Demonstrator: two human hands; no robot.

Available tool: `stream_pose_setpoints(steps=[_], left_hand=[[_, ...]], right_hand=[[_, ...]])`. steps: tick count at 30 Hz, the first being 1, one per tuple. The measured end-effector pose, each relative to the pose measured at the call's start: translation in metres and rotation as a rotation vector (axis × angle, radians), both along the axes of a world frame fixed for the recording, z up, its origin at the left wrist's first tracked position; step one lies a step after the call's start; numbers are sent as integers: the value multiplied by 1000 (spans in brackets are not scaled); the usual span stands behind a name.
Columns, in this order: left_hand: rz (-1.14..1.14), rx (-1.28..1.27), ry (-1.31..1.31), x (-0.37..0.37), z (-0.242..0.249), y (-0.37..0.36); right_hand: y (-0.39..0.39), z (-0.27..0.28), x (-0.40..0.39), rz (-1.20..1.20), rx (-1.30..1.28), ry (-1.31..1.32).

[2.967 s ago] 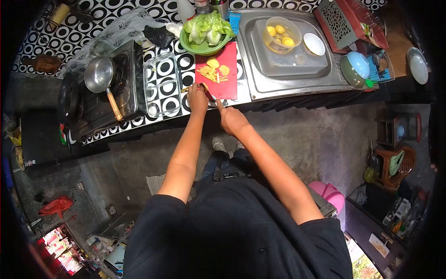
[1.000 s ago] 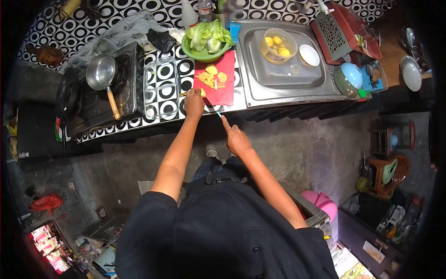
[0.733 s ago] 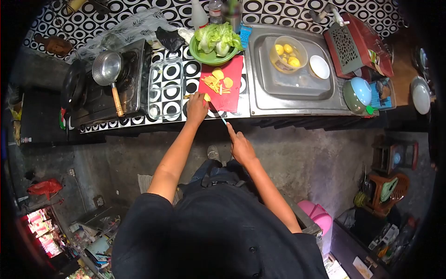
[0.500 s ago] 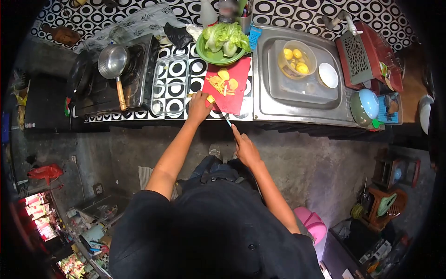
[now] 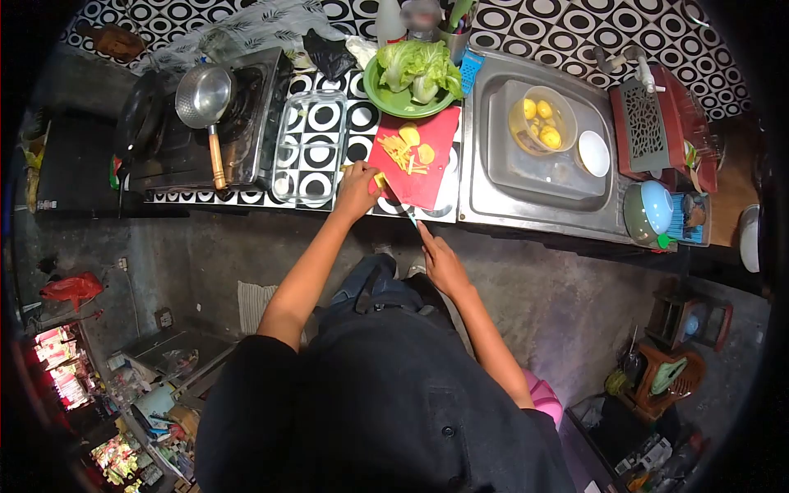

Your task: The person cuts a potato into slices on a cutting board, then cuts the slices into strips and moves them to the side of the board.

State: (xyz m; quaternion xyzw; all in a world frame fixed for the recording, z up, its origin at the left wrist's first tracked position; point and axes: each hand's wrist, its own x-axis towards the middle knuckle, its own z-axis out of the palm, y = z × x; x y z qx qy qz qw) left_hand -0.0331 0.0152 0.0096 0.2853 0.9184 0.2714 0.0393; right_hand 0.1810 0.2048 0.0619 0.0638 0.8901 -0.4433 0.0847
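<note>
My left hand (image 5: 357, 192) is closed on a yellow potato piece (image 5: 379, 180) at the lower left edge of the red cutting board (image 5: 427, 191). In my right hand (image 5: 441, 264) is a knife (image 5: 413, 217) with a light blue handle, its blade slanting up and left beside that piece. Cut potato sticks (image 5: 399, 154) lie in a loose heap on the board, with round potato slices (image 5: 426, 154) next to them. Just behind the board, a green bowl (image 5: 386, 105) holds leafy lettuce (image 5: 415, 70).
A glass dish (image 5: 312, 148) stands left of the board, then a stove (image 5: 246, 140) with a steel saucepan (image 5: 203, 97). To the right, the sink (image 5: 472, 148) holds a plastic tub (image 5: 519, 135) of peeled potatoes and a white bowl (image 5: 592, 154). The counter's front edge runs below my hands.
The view has shifted, so the counter appears slightly farther right. Both hands keep nearly the same place at the board, still holding the potato piece and the knife.
</note>
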Motion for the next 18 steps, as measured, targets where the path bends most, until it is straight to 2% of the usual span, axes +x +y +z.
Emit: stream_pose_setpoints(steps=[18], left_hand=[[-25,98,3,-4,-3,-7]], right_hand=[[-38,1,-3,-164,23,16]])
